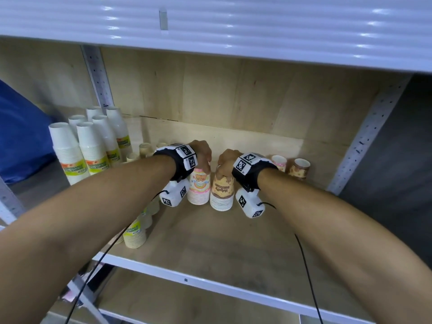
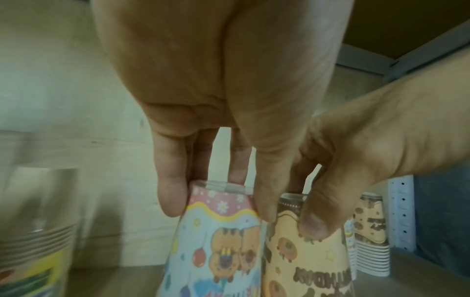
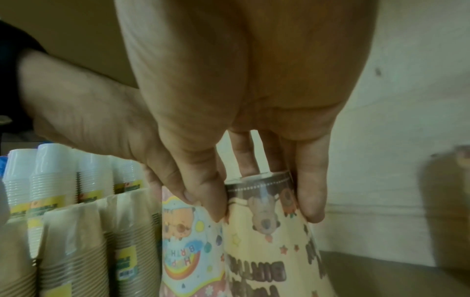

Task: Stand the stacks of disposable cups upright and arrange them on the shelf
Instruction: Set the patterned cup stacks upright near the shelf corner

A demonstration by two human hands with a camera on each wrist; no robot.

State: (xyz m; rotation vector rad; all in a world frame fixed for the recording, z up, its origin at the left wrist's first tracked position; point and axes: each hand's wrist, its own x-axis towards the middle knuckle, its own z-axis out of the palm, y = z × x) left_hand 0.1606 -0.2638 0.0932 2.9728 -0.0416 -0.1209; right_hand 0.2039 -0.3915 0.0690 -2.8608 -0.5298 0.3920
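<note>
Two wrapped stacks of printed cups stand rim-down side by side on the wooden shelf. My left hand grips the top of the pink-and-blue stack from above, thumb and fingers curled round it. My right hand grips the top of the yellow-and-brown birthday stack the same way. In the left wrist view my left hand wraps the pink-and-blue stack. In the right wrist view my right hand wraps the yellow stack. The two stacks touch.
White cup stacks stand upright at the back left, with kraft-coloured stacks in front of them. Two more printed stacks stand at the back right near a perforated upright. An upper shelf hangs overhead.
</note>
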